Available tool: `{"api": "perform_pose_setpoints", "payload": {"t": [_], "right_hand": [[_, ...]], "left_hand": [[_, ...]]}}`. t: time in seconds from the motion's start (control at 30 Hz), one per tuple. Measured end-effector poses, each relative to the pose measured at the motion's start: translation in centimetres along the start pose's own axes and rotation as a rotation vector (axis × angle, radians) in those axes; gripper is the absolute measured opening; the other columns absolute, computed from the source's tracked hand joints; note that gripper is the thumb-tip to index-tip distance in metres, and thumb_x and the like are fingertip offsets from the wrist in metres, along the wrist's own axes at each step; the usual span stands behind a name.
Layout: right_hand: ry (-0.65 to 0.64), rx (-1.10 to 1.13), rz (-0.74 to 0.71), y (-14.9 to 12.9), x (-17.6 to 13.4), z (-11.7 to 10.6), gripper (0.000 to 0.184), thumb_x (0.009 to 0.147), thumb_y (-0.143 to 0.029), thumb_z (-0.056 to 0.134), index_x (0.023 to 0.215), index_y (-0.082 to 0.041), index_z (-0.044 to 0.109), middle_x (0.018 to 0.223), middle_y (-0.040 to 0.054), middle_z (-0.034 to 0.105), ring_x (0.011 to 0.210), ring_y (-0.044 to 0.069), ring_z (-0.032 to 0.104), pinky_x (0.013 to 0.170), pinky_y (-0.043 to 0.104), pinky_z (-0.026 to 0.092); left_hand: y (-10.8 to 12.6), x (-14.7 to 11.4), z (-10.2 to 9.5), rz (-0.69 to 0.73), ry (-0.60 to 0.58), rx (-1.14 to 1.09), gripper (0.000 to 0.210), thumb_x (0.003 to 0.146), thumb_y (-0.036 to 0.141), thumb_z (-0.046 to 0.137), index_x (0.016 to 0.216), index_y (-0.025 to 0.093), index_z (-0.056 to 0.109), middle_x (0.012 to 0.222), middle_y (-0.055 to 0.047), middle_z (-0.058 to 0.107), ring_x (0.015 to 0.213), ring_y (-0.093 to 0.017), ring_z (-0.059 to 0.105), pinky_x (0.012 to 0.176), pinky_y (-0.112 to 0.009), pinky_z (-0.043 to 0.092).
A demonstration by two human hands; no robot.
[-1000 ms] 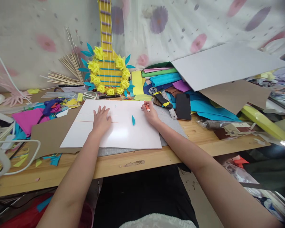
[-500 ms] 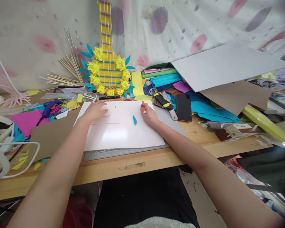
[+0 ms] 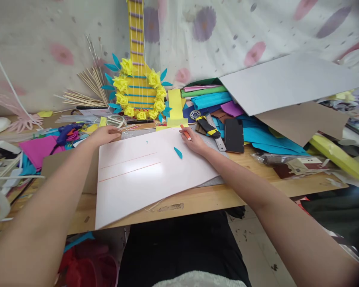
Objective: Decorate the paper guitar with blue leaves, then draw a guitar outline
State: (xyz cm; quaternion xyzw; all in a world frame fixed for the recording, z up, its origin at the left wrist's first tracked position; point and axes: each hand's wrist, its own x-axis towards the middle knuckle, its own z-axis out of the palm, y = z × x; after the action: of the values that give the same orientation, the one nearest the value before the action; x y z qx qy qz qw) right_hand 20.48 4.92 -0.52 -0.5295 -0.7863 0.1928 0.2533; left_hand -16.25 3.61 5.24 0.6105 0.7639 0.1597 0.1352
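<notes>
- The white sheet (image 3: 143, 169) lies askew on the wooden table (image 3: 197, 199), two thin red lines drawn across it. Its near left corner juts past the table edge over the person's lap, with nothing under it. A push or a brushing forearm could tip that corner down, and the sheet might bend or slide off.
- The left hand (image 3: 103, 134) rests at the sheet's far left corner, fingers curled over the edge; whether it pinches the sheet or only touches it I cannot tell. If it only rests there, the sheet may swing under it.
- The right hand (image 3: 196, 143) is closed around an orange pen (image 3: 185, 132), tip pointing away, its heel pressing the sheet's far right edge. A stray drag of the tip could mark the white surface beside the red lines.
- A small blue paper leaf (image 3: 178, 152) lies loose on the sheet, just beside the right hand. Any tilt or jerk of the sheet would likely send it sliding toward the lap.
- The grey cutting mat (image 3: 211, 149) shows under the sheet's right side; the smooth sheet may slip across it easily.
- Just beyond the right hand lie a yellow-and-black knife (image 3: 207, 126), a metal ruler (image 3: 217, 137) and a black phone (image 3: 233, 135), close together. A sheet swung that way could knock them.
- At the far edge stand a yellow paper guitar (image 3: 139, 79) and a bundle of sticks (image 3: 86, 93), near the left hand; a careless reach could topple them.
</notes>
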Motion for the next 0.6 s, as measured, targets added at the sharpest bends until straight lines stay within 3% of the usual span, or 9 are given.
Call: {"api": "perform_pose_setpoints", "payload": {"t": [0.07, 0.17, 0.3, 0.37, 0.43, 0.5, 0.6], "right_hand": [[0.012, 0.018, 0.005, 0.1, 0.6, -0.1, 0.028, 0.089, -0.035, 0.037, 0.114, -0.025, 0.045, 0.117, 0.0047, 0.061, 0.101, 0.021, 0.06, 0.085, 0.035, 0.044], [0.115, 0.145, 0.003, -0.2, 1.5, 0.0, 0.025, 0.087, -0.034, 0.04, 0.108, -0.023, 0.047, 0.112, 0.0055, 0.062, 0.098, 0.021, 0.059, 0.086, 0.038, 0.043], [0.326, 0.604, 0.052, -1.8, 1.6, 0.6, 0.019, 0.078, -0.039, 0.055, 0.083, -0.022, 0.05, 0.077, 0.0004, 0.061, 0.079, 0.016, 0.059, 0.083, 0.034, 0.044], [0.258, 0.845, 0.102, -2.8, 1.1, 1.0, 0.027, 0.077, -0.047, 0.057, 0.073, -0.021, 0.051, 0.058, -0.0028, 0.051, 0.064, 0.013, 0.054, 0.076, 0.031, 0.046], [0.104, 1.03, 0.142, -3.7, 0.3, 1.5, 0.034, 0.078, -0.054, 0.054, 0.072, -0.02, 0.055, 0.051, -0.004, 0.045, 0.055, 0.011, 0.048, 0.069, 0.03, 0.047], [-0.02, 1.134, 0.161, -4.6, -0.4, 1.9, 0.035, 0.077, -0.054, 0.054, 0.082, -0.02, 0.06, 0.051, -0.0042, 0.048, 0.054, 0.01, 0.048, 0.066, 0.028, 0.047], [-0.073, 1.145, 0.151, -5.5, -1.3, 2.2, 0.032, 0.072, -0.047, 0.063, 0.091, -0.021, 0.06, 0.058, -0.0041, 0.055, 0.059, 0.01, 0.052, 0.064, 0.026, 0.046]], "left_hand": [[1.1, 0.0, 0.8, 0.06, -0.093, 0.0, 0.046, 0.078, 0.032, 0.062, 0.12, 0.013, 0.059, 0.115, -0.008, 0.065, 0.1, -0.018, 0.061, 0.086, -0.024, 0.045], [3.3, -0.9, 2.2, 0.181, -0.084, 0.044, 0.047, 0.077, 0.037, 0.061, 0.12, 0.018, 0.061, 0.127, -0.008, 0.059, 0.117, -0.023, 0.054, 0.099, -0.029, 0.039], [4.8, -3.2, 3.9, 0.34, -0.158, -0.011, 0.064, 0.069, 0.042, 0.068, 0.127, 0.021, 0.054, 0.14, -0.006, 0.048, 0.13, -0.024, 0.042, 0.108, -0.03, 0.03], [4.7, -4.2, 4.6, 0.339, -0.149, -0.032, 0.068, 0.07, 0.047, 0.065, 0.131, 0.022, 0.05, 0.142, -0.006, 0.044, 0.131, -0.024, 0.04, 0.11, -0.033, 0.029], [4.3, -4.8, 5.3, 0.344, -0.139, -0.002, 0.065, 0.072, 0.05, 0.062, 0.13, 0.022, 0.05, 0.144, -0.006, 0.042, 0.134, -0.025, 0.036, 0.113, -0.039, 0.022], [4.0, -5.1, 5.9, 0.371, -0.142, 0.051, 0.062, 0.075, 0.05, 0.059, 0.129, 0.021, 0.051, 0.145, -0.007, 0.04, 0.136, -0.026, 0.031, 0.115, -0.043, 0.014], [3.8, -5.1, 6.7, 0.369, -0.132, 0.082, 0.06, 0.077, 0.05, 0.056, 0.13, 0.021, 0.05, 0.145, -0.007, 0.04, 0.137, -0.024, 0.03, 0.115, -0.043, 0.012]]}}
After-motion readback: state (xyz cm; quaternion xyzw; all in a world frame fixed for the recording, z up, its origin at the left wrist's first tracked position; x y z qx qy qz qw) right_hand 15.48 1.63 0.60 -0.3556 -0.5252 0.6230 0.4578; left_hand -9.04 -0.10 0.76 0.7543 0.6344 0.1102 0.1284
